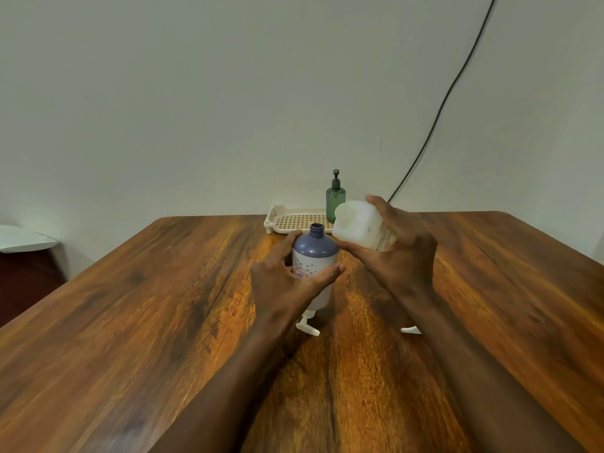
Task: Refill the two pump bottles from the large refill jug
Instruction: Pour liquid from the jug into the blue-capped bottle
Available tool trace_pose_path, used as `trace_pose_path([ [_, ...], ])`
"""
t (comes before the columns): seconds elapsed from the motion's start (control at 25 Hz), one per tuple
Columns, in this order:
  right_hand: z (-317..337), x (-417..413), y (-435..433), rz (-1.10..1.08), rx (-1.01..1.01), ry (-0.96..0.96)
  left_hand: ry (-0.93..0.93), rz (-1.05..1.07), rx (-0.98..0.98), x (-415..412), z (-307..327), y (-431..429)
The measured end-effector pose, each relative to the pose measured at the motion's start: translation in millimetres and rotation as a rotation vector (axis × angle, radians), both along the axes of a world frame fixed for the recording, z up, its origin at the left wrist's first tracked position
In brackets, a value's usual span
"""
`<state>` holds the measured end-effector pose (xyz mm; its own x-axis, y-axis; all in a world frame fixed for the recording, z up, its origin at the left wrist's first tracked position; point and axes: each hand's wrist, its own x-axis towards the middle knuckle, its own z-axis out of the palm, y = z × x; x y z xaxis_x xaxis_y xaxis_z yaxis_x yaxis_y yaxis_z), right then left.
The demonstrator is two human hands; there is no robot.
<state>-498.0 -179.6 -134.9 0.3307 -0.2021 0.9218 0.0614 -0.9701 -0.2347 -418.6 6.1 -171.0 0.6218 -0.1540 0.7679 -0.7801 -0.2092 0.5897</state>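
A purple-and-white bottle (315, 253) stands upright mid-table with its neck open and no pump on it. My left hand (281, 282) wraps around its body. My right hand (398, 256) grips the translucent white refill jug (358, 225), held tilted just right of and slightly above the bottle's neck. I cannot see the jug's mouth or any liquid flowing. A white pump head (307, 325) lies on the table by my left wrist. A second white piece (410, 329) peeks out from under my right forearm. A green pump bottle (335, 199) with its pump on stands at the back.
A cream perforated tray (294, 220) sits at the table's far edge, beside the green bottle. A black cable (441, 106) hangs down the wall at the right. The wooden table (130, 322) stretches wide on both sides. A white object (23, 238) lies off the table at the left.
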Motion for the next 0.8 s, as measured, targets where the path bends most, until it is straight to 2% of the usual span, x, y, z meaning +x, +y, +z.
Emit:
trace_pose_path([
  [0.24, -2, 0, -4, -0.003, -0.149, -0.004, 0.009, -0.043, 0.028, -7, -3, -4],
  [0.8, -8, 1, -15, 0.037, -0.200, 0.029, 0.015, -0.050, 0.066, -7, -6, -6],
])
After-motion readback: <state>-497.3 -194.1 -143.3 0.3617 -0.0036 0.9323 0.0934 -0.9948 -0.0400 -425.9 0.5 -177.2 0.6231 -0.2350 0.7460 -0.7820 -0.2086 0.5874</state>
